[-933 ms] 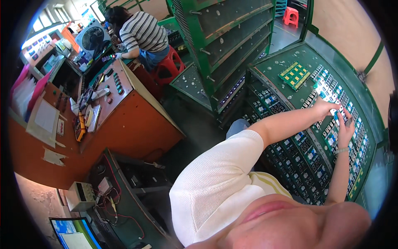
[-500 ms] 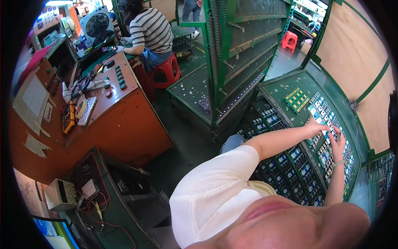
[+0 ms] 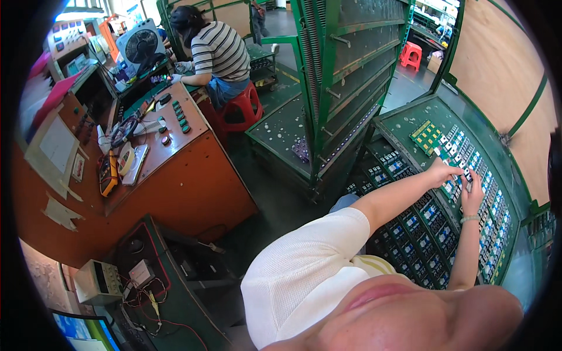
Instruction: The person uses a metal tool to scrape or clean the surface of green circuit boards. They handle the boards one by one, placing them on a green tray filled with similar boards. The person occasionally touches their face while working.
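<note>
Over the green work surface at the right, my left hand (image 3: 443,172) is closed on a narrow circuit board (image 3: 438,153), whose far end sticks out past the fingers. My right hand (image 3: 472,193) is closed too, its thumb and fingertips pinching a small black-and-white part (image 3: 467,174) close to the left fingertips. Whether that part is joined to the board cannot be seen. Beneath and beyond both hands lie rows of small circuit boards (image 3: 492,213) with white and blue parts. A yellow-green board panel (image 3: 427,138) rests just beyond them.
Racks of similar boards (image 3: 404,234) stand below the surface's near edge. A tall green metal frame (image 3: 351,76) rises ahead. An orange bench (image 3: 181,181) is at the left, where a person (image 3: 219,52) in a striped shirt sits on a red stool (image 3: 243,111).
Both hands have come closer together, the right moving slightly up and left. Less of the board now shows beyond my left hand. The whole view has shifted a little.
</note>
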Demonstrator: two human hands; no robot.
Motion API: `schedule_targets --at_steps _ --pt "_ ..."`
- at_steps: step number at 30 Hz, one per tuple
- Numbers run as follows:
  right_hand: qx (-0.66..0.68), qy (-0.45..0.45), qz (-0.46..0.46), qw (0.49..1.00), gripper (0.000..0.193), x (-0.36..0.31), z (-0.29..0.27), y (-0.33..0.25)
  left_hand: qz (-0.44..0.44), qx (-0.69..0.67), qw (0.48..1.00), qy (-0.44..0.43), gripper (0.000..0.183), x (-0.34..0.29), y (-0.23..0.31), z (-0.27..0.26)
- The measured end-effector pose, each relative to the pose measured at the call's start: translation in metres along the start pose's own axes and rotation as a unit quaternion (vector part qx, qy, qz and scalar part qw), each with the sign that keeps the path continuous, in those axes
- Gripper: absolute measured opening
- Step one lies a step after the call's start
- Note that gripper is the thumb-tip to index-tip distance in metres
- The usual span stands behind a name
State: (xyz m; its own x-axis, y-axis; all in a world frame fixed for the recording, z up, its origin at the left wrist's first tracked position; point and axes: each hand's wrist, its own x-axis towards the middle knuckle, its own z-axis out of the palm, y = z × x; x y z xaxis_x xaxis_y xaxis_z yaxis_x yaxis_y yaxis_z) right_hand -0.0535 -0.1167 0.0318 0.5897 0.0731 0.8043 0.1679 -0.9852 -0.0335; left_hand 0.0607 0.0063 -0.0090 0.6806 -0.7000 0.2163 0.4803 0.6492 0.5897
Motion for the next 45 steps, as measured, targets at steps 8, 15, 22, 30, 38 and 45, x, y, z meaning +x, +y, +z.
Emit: schedule_targets --at_steps 8,15,22,30,38,45 --pt "0.040 0.008 0.014 0.999 0.031 0.005 0.001 -0.011 -0.010 -0.024 1.000 -0.001 0.042 -0.004 0.006 0.001" --pt "0.062 0.005 0.016 0.998 0.030 0.002 0.004 -0.006 0.007 -0.037 0.999 -0.015 0.041 -0.011 0.012 0.008" --pt "0.080 -0.017 0.074 0.994 0.032 -0.006 0.009 0.002 0.007 -0.030 1.000 0.003 0.038 -0.014 0.015 0.013" --pt "0.075 -0.027 0.085 0.993 0.033 -0.011 0.013 0.009 0.023 -0.039 0.999 -0.001 0.038 -0.018 0.018 0.016" --pt "0.066 -0.021 0.078 0.995 0.033 -0.012 0.013 0.011 0.021 -0.035 0.999 0.007 0.044 -0.017 0.017 0.016" --pt "0.063 -0.027 0.081 0.994 0.034 -0.014 0.014 0.013 0.030 -0.028 0.999 0.008 0.040 -0.017 0.016 0.017"
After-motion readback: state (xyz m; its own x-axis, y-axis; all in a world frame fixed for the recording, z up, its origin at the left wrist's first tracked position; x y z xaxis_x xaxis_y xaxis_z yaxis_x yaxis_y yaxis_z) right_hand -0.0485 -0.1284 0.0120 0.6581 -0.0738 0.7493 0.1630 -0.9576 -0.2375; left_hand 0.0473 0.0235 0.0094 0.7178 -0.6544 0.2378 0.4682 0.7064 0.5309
